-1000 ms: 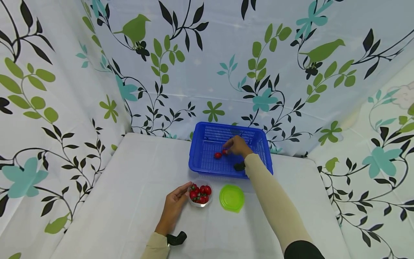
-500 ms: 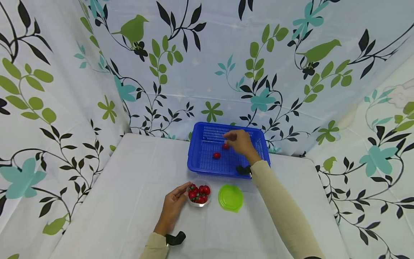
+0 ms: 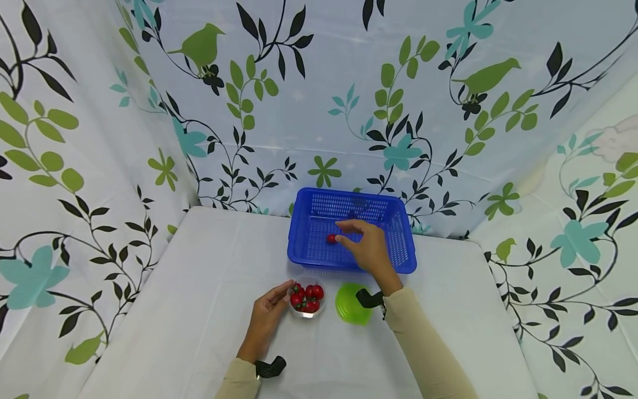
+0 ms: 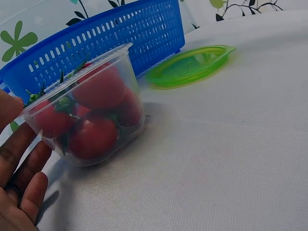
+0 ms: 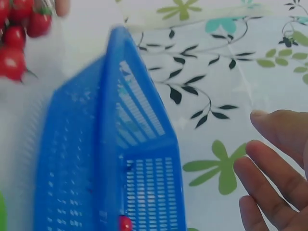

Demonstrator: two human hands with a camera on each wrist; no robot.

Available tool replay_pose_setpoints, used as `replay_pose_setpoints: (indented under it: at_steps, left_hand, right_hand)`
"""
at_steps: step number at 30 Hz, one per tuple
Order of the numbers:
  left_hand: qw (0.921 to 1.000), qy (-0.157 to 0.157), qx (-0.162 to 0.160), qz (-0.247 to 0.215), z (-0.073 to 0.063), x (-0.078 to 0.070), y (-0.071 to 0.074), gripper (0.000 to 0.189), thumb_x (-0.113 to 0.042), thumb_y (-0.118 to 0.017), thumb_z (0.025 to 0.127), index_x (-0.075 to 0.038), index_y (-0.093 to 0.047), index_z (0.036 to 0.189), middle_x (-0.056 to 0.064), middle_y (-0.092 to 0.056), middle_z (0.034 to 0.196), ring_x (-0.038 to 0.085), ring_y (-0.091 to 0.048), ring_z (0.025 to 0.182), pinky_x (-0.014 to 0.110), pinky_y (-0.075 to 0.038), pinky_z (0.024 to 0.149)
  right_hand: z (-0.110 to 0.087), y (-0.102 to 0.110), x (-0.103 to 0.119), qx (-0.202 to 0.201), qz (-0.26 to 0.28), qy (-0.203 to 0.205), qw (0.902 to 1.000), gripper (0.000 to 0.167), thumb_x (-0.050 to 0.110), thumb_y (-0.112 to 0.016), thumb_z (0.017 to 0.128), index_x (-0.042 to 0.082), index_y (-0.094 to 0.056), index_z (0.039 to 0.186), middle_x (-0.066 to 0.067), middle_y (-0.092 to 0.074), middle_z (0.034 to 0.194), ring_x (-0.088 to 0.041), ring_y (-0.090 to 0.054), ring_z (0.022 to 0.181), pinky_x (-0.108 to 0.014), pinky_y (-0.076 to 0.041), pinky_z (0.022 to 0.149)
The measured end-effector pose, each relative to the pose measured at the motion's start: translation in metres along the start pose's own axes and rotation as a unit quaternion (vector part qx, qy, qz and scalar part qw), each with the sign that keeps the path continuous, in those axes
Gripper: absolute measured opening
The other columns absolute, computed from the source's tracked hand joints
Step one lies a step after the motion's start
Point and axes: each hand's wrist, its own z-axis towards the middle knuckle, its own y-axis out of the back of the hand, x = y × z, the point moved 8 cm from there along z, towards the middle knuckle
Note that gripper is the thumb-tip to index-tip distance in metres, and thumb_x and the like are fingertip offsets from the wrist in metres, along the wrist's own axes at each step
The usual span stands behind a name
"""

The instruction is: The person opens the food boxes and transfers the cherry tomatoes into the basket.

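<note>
My left hand [image 3: 266, 318] holds the side of a small clear plastic container [image 4: 103, 130] filled with several red cherry tomatoes [image 3: 309, 305]. In the left wrist view the thumb lies at the rim and the fingers are against the outer wall. My right hand [image 3: 369, 249] is above the front of a blue plastic basket [image 3: 294, 257], thumb and forefinger apart, nothing between them. A loose tomato [image 3: 331, 239] lies in the basket just left of those fingertips. Whether another tomato lies under the hand is hidden.
A lime-green lid [image 3: 349, 310] lies on the white table right of the container, partly under the right wrist strap [image 3: 370, 299]. The basket stands at the table's back edge, against a patterned curtain [image 3: 299, 111].
My right hand has come back from deeper in the basket toward its front edge, thumb and forefinger spreading. The left hand and the container have stayed in place.
</note>
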Motion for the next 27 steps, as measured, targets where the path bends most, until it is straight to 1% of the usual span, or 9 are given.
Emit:
replay_pose_setpoints:
  at_steps: [6,11,13,16,18,21,23,27]
  left_hand:
    - [0.9999,-0.01,0.0,0.004,0.001,0.0,0.0,0.038,-0.013,-0.066,0.106,-0.016,-0.066,0.144,0.001,-0.065,0.15,0.012,-0.057,0.142,0.014,-0.046,0.112]
    - [0.9999,-0.011,0.001,0.005,0.002,0.003,0.0,0.039,-0.014,-0.067,0.105,-0.016,-0.066,0.144,0.001,-0.065,0.15,0.009,-0.058,0.141,0.014,-0.046,0.112]
    - [0.9999,-0.013,0.0,0.007,0.003,0.003,0.0,0.039,-0.014,-0.067,0.105,-0.016,-0.067,0.144,0.001,-0.065,0.15,0.009,-0.058,0.141,0.014,-0.046,0.111]
    - [0.9998,-0.015,-0.003,0.012,0.003,0.002,0.0,0.039,-0.013,-0.066,0.105,-0.016,-0.067,0.144,0.002,-0.065,0.15,0.01,-0.058,0.141,0.014,-0.047,0.111]
    - [0.9998,-0.012,-0.005,0.013,0.002,0.002,0.0,0.039,-0.013,-0.066,0.105,-0.016,-0.067,0.144,0.001,-0.065,0.15,0.01,-0.058,0.141,0.014,-0.047,0.111]
    - [0.9999,-0.005,-0.007,0.012,0.002,0.002,-0.001,0.039,-0.013,-0.066,0.105,-0.017,-0.066,0.144,0.001,-0.065,0.15,0.01,-0.058,0.141,0.013,-0.047,0.11]
    - [0.9999,-0.001,-0.008,0.008,0.001,0.002,-0.002,0.039,-0.013,-0.066,0.105,-0.016,-0.066,0.145,0.001,-0.065,0.15,0.01,-0.058,0.142,0.013,-0.047,0.11]
    - [0.9999,-0.007,-0.007,0.007,0.002,0.002,-0.002,0.041,-0.012,-0.066,0.105,-0.013,-0.064,0.146,0.005,-0.064,0.152,0.013,-0.057,0.143,0.013,-0.047,0.11]
  right_hand:
    - [-0.032,-0.013,0.003,-0.014,0.031,0.011,0.9994,0.031,0.023,-0.083,0.095,0.021,-0.079,0.126,-0.003,-0.079,0.124,-0.024,-0.072,0.118,-0.054,-0.057,0.107]
    - [-0.054,-0.028,-0.003,-0.01,0.044,-0.003,0.999,0.032,0.02,-0.085,0.092,0.027,-0.08,0.122,0.002,-0.079,0.121,-0.023,-0.073,0.116,-0.055,-0.057,0.107]
    - [-0.06,-0.034,-0.007,-0.006,0.054,-0.008,0.9985,0.033,0.017,-0.086,0.091,0.028,-0.08,0.122,0.0,-0.079,0.121,-0.024,-0.073,0.117,-0.056,-0.057,0.106]
    - [-0.068,-0.044,-0.011,0.007,0.064,-0.016,0.9978,0.034,0.015,-0.086,0.09,0.023,-0.08,0.123,-0.004,-0.079,0.123,-0.027,-0.072,0.119,-0.058,-0.056,0.106]
    - [-0.074,-0.051,-0.016,0.015,0.061,-0.025,0.9977,0.035,0.015,-0.086,0.09,0.022,-0.08,0.124,-0.007,-0.079,0.123,-0.028,-0.071,0.119,-0.059,-0.056,0.106]
    - [-0.081,-0.061,-0.021,0.023,0.05,-0.033,0.9979,0.035,0.017,-0.086,0.091,0.022,-0.079,0.125,-0.007,-0.079,0.123,-0.026,-0.071,0.118,-0.059,-0.055,0.107]
    - [-0.086,-0.067,-0.025,0.027,0.046,-0.041,0.9977,0.035,0.017,-0.086,0.09,0.023,-0.08,0.124,-0.004,-0.079,0.122,-0.024,-0.071,0.117,-0.059,-0.055,0.107]
    - [-0.094,-0.079,-0.032,0.033,0.049,-0.054,0.9968,0.035,0.016,-0.086,0.09,0.022,-0.08,0.124,-0.004,-0.08,0.122,-0.023,-0.072,0.117,-0.058,-0.055,0.108]
